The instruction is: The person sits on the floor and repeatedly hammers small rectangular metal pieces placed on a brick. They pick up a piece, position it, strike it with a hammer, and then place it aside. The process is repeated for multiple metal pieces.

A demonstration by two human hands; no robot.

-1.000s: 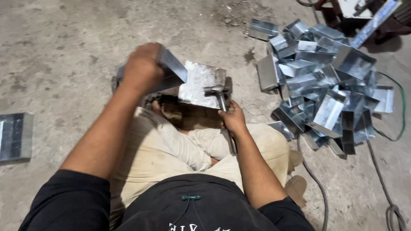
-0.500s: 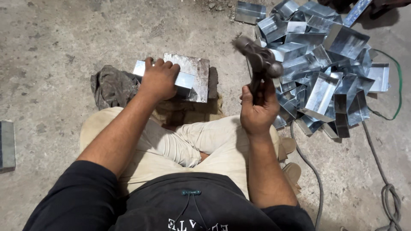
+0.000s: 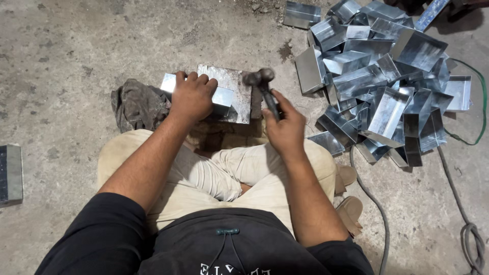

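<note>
I sit cross-legged on a concrete floor. My left hand presses down on a folded sheet-metal piece that lies over a flat steel block in front of my knees. My right hand grips the handle of a hammer. The hammer head sits low, at the right edge of the steel block, beside the metal piece.
A large heap of folded shiny sheet-metal pieces lies to the right. A dark rag sits left of the block. Another metal piece lies at the far left edge. Cables run along the floor at right.
The hammer was raised high to the right half a second ago; it has now come down to the block's right edge. My left hand stays on the metal piece.
</note>
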